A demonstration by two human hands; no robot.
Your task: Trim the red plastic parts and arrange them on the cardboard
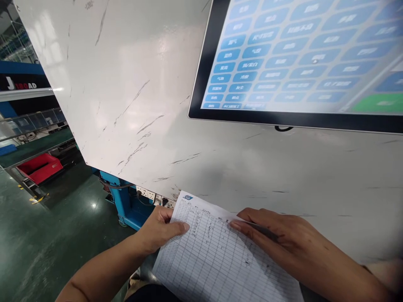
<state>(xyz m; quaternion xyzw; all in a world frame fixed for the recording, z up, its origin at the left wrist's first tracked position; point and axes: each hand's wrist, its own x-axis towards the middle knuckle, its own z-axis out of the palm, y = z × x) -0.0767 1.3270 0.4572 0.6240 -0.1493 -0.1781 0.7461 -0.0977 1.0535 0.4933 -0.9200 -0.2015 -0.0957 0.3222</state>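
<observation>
A white paper form (217, 260) with a printed grid and handwritten entries is held up low in the head view, in front of a white marbled panel. My left hand (163, 228) pinches its left edge, thumb on the front and fingers behind. My right hand (280, 239) grips the upper right edge between thumb and fingers. Part of the sheet's right side is hidden behind that hand. A blue logo sits at the sheet's top left corner. The handwriting is too small to read.
A touchscreen monitor (299, 63) with rows of blue buttons and a green one is mounted on the marbled panel (132, 96). Lower left are a blue metal frame (121, 201), power sockets (146, 193), a red bin (40, 167) and green floor (63, 239).
</observation>
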